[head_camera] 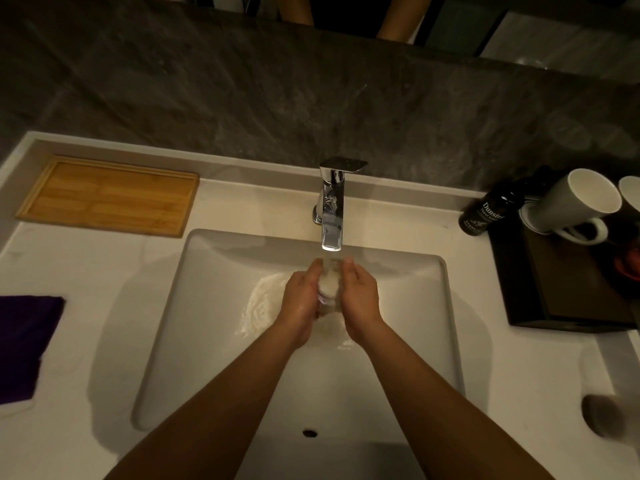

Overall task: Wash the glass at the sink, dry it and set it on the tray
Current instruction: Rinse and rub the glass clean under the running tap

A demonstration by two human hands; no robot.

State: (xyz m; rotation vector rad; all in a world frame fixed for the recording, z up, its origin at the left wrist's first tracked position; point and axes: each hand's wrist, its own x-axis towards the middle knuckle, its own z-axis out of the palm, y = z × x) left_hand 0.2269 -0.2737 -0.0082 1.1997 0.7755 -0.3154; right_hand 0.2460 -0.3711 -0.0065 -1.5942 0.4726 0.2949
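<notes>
A clear glass (329, 284) is held upright under the running chrome faucet (333, 209), and water foams white inside it. My left hand (301, 299) clasps its left side and my right hand (360, 297) clasps its right side, both over the white sink basin (207, 306). Most of the glass is hidden between my palms. A bamboo tray (107, 195) lies bare on the counter at the back left. A dark purple cloth (24, 344) rests on the counter at the left edge.
At the right stand a dark hand-wash bottle (488, 211) and white mugs (575, 206) on a dark tray (561, 289). A blurred dark round object (602, 414) sits at the counter's front right. A stone wall rises behind the faucet.
</notes>
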